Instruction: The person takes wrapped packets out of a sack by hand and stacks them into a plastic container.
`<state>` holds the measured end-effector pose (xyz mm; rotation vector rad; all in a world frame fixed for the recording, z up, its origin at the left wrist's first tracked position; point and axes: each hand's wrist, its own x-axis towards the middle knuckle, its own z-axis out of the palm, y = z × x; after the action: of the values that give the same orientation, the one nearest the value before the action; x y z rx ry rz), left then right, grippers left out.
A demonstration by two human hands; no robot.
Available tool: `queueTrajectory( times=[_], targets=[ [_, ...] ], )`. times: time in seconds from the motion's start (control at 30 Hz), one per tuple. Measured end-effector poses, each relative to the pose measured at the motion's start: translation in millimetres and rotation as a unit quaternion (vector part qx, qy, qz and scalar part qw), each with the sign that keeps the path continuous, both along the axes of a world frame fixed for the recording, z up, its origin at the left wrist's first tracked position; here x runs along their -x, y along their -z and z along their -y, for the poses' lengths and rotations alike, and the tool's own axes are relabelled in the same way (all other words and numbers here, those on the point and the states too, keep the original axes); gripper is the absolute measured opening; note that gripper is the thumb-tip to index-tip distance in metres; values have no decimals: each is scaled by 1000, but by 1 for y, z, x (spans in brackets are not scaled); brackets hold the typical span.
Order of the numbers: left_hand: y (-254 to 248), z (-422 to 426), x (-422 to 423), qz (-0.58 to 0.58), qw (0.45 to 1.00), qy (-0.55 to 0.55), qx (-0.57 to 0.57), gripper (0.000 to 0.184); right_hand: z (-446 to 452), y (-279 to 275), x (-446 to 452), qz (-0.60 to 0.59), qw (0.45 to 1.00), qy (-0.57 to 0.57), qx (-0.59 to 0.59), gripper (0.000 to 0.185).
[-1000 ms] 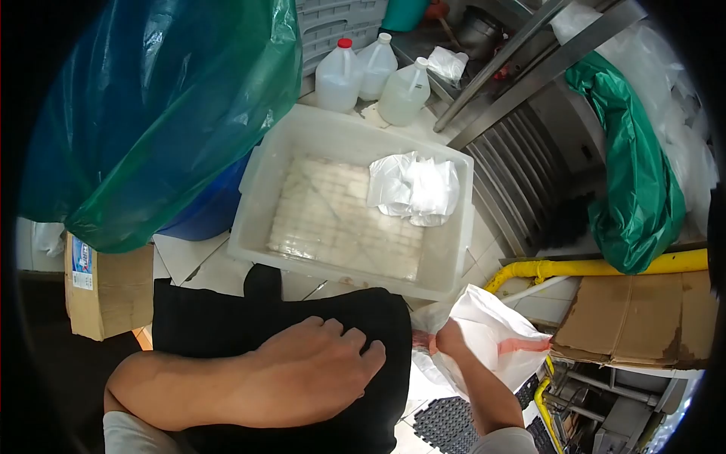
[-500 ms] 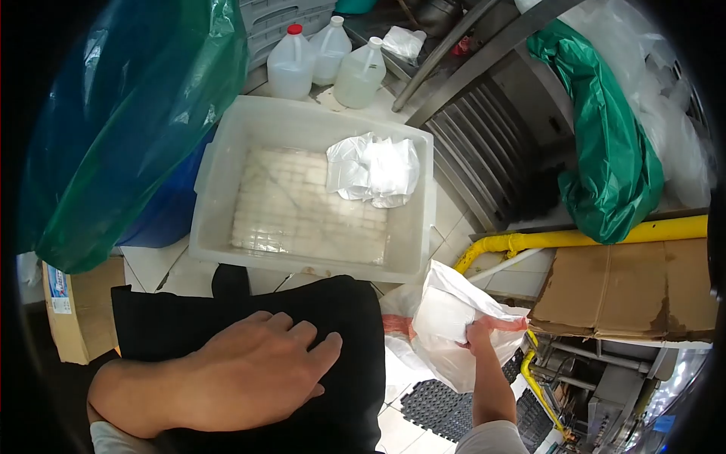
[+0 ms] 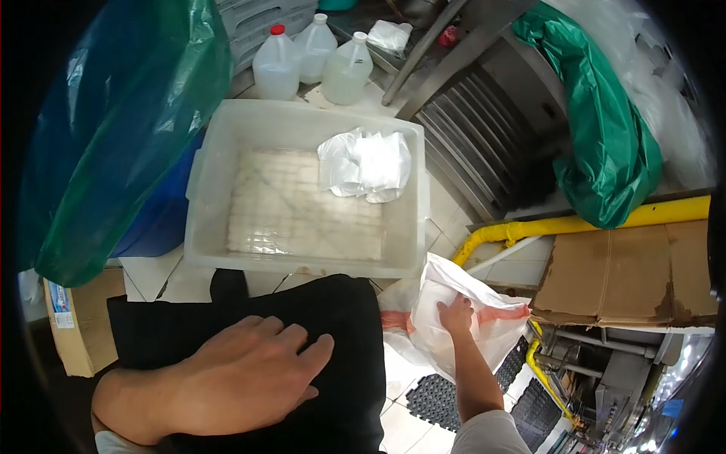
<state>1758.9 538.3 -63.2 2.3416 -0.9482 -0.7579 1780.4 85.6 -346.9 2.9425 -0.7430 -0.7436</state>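
My left hand (image 3: pixel 257 371) lies palm down on the black cloth (image 3: pixel 333 318) over my lap, its fingers loosely spread and holding nothing. On the right, my right hand (image 3: pixel 457 312) reaches into the mouth of a white sack (image 3: pixel 491 344) with a red stripe. Its fingers look apart, partly lost against the white of the sack, and no held object shows. Ahead stands a translucent white plastic tub (image 3: pixel 306 261). A crumpled whitish plastic bag (image 3: pixel 367 166) lies inside the tub at its right side.
Three plastic jugs (image 3: pixel 276 68) stand behind the tub. A green plastic bag (image 3: pixel 128 151) hangs over a blue bin (image 3: pixel 155 219) at left. At right are a yellow pipe (image 3: pixel 575 223), cardboard (image 3: pixel 620 276) and another green bag (image 3: pixel 605 129). A cardboard box (image 3: pixel 91 325) sits at lower left.
My right hand has moved left and slightly up, deeper over the white sack. A flat white patch seen in the sack's mouth earlier no longer shows. The left hand stays put; the view shifts slightly.
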Motion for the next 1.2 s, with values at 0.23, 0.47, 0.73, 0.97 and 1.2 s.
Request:
queueTrajectory(
  times=[0.23, 0.47, 0.73, 0.97, 1.2],
  targets=[
    [-1, -1, 2, 4, 1000, -14, -1, 50, 96, 19, 21, 56, 957, 220, -181, 30],
    [-1, 2, -1, 13, 1000, -12, -5, 51, 77, -4, 20, 96, 865, 278, -407, 26],
    [-1, 3, -3, -8, 1000, -13, -19, 51, 50, -11, 34, 183, 837, 248, -452, 26],
    [-4, 6, -5, -20, 999, -2, -33, 51, 21, -45, 44, 238, 827, 167, -481, 18],
    [-2, 3, -5, -18, 999, -16, -28, 52, 43, -14, 59, 229, 847, 278, -391, 25]
  ],
)
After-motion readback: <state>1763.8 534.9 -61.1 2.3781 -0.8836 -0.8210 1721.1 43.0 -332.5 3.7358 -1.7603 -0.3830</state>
